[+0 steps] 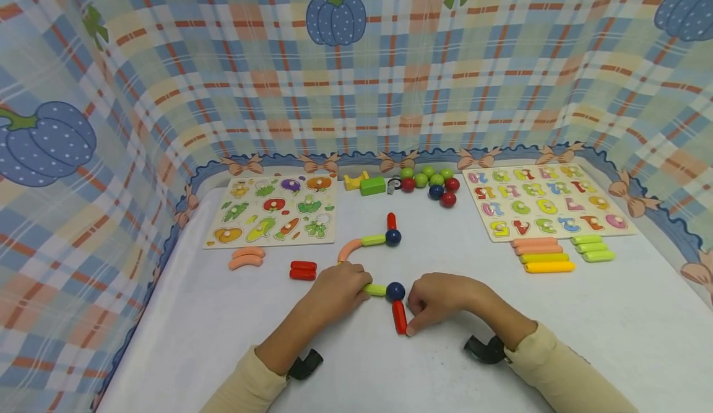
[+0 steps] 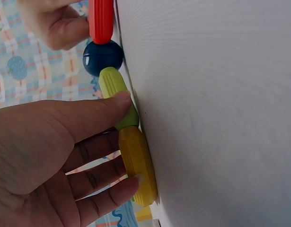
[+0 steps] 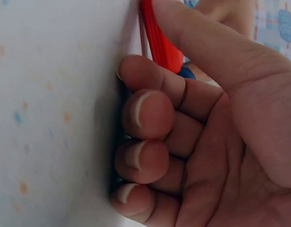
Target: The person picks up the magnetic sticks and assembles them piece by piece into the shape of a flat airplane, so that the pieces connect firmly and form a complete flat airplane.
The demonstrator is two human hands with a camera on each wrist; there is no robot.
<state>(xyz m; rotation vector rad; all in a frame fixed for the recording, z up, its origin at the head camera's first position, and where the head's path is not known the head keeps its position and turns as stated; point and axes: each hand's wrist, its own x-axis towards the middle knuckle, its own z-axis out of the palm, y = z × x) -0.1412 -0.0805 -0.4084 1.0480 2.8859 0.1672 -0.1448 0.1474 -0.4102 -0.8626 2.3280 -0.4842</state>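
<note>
My left hand [image 1: 341,289] pinches a light green stick [image 2: 118,94], thumb on top, with some fingers against a yellow stick [image 2: 140,165] joined end to end with it. The head view hides the yellow stick under that hand. The green stick meets a navy ball [image 1: 395,291], from which a red stick [image 1: 400,318] points toward me. My right hand [image 1: 442,298] touches this red stick with the thumb; its other fingers are loosely curled beside it on the table. Beyond, a curved pink piece [image 1: 349,250], a green stick [image 1: 374,239], another navy ball [image 1: 393,238] and a red stick [image 1: 392,221] form a line.
Two red sticks [image 1: 303,270] and curved pink pieces [image 1: 247,257] lie left. At the back are a vegetable puzzle board [image 1: 328,212], a green block [image 1: 372,186], several balls [image 1: 421,180] and a number board [image 1: 487,215]. Yellow sticks [image 1: 549,267] and green sticks [image 1: 598,256] lie right.
</note>
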